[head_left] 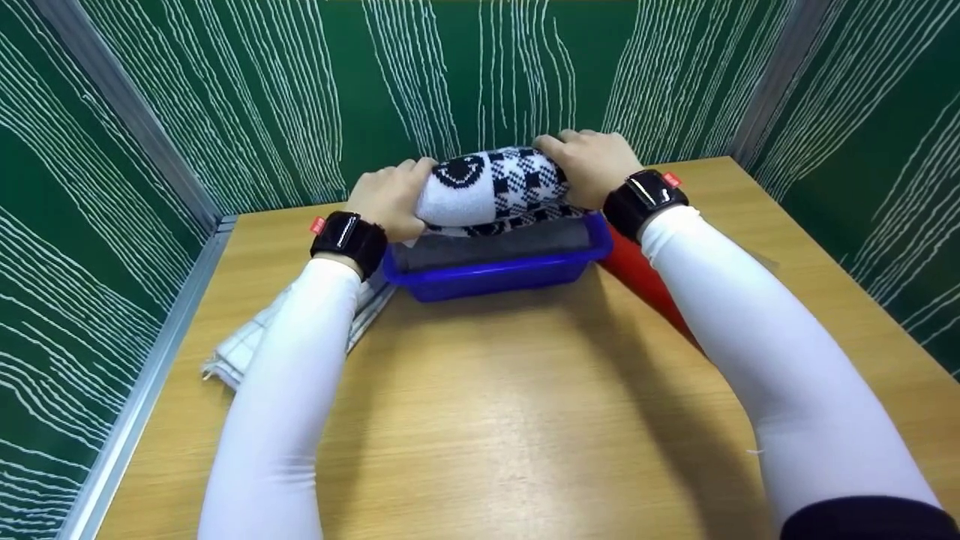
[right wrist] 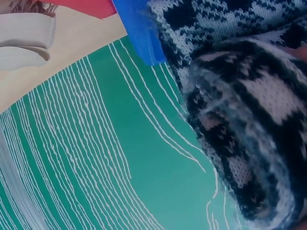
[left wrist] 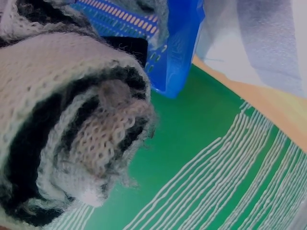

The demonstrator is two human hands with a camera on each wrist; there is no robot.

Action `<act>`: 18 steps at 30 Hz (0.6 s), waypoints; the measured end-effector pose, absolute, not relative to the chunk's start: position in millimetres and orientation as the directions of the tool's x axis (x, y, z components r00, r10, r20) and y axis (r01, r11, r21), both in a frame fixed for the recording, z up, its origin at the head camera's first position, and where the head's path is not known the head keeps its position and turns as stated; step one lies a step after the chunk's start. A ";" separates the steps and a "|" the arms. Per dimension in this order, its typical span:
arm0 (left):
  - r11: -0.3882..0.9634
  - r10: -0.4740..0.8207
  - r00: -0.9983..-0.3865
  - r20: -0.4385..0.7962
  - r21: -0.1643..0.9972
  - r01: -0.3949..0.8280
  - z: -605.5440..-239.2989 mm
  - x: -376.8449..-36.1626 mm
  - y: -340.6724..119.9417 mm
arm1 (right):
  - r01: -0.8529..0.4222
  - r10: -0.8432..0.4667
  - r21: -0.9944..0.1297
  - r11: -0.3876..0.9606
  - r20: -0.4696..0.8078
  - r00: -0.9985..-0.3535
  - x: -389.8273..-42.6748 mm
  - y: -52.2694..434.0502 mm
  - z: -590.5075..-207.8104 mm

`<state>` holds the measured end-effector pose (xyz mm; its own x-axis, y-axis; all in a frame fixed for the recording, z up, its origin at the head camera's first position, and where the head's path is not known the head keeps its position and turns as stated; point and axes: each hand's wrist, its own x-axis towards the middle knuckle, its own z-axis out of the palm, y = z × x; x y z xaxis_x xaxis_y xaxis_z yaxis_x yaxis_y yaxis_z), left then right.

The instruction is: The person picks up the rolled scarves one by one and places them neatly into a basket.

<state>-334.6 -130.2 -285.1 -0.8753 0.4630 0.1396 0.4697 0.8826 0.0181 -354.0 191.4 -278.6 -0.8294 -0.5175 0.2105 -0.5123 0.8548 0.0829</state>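
Note:
A rolled black-and-white knitted cloth with a smiley and check pattern is held over a blue plastic basket at the far middle of the wooden table. My left hand grips its left end and my right hand grips its right end. A folded dark grey cloth lies in the basket under the roll. The left wrist view shows the roll's spiral end close up beside the basket's corner. The right wrist view shows the other knitted end and a basket edge.
A folded white cloth lies on the table left of the basket, under my left forearm. A red item lies right of the basket, partly under my right arm. Green patterned walls enclose the table on three sides.

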 end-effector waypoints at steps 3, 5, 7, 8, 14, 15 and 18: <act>0.885 0.460 -0.877 0.138 0.011 0.466 -286.3 -336.8 -130.3 | -0.514 -0.520 0.089 0.853 0.218 -0.826 -356.8 191.0 -280.2; 0.885 0.459 -0.877 0.140 0.010 0.465 -286.7 -338.4 -130.2 | -0.512 -0.518 0.089 0.854 0.220 -0.826 -358.6 190.8 -281.1; 0.887 0.456 -0.879 0.141 0.010 0.461 -287.1 -340.2 -129.9 | -0.509 -0.515 0.089 0.856 0.220 -0.828 -360.3 190.5 -281.7; 0.888 0.453 -0.880 0.141 0.011 0.459 -287.1 -341.2 -129.6 | -0.506 -0.512 0.088 0.858 0.220 -0.830 -361.0 190.3 -281.9; 0.897 0.439 -0.887 0.141 -0.002 0.443 -286.0 -347.0 -128.0 | -0.489 -0.498 0.096 0.867 0.227 -0.837 -366.3 188.6 -283.8; 0.897 0.438 -0.888 0.143 -0.006 0.442 -286.0 -347.5 -127.7 | -0.487 -0.496 0.099 0.868 0.230 -0.837 -367.4 188.6 -284.5; 0.898 0.436 -0.887 0.152 -0.012 0.439 -287.8 -349.5 -127.0 | -0.484 -0.493 0.098 0.869 0.239 -0.837 -369.9 188.6 -286.4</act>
